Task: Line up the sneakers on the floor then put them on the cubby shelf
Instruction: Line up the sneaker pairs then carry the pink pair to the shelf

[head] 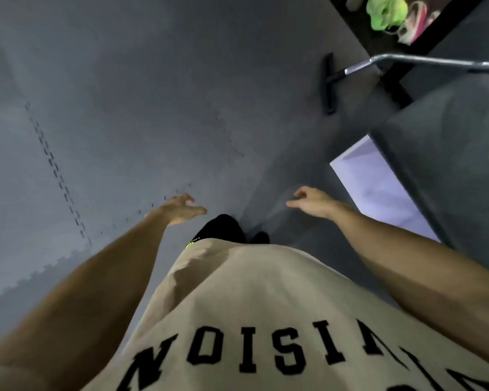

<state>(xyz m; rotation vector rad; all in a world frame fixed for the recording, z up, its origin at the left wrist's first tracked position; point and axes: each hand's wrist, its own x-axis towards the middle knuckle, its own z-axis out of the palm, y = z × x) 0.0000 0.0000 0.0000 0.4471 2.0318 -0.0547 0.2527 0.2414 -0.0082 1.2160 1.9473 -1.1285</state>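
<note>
Both hands (185, 208) (311, 203) hang empty; sneakers (398, 15) (blurred) already shelved.

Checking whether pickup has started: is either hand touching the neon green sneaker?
Apart. The head view shows the left hand and right hand empty, far from the neon green sneaker.

Both bare arms reach forward and down. The left hand (182, 208) is empty, fingers loosely spread; the right hand (311, 203) is empty too, fingers slightly curled, grip slack.
</note>
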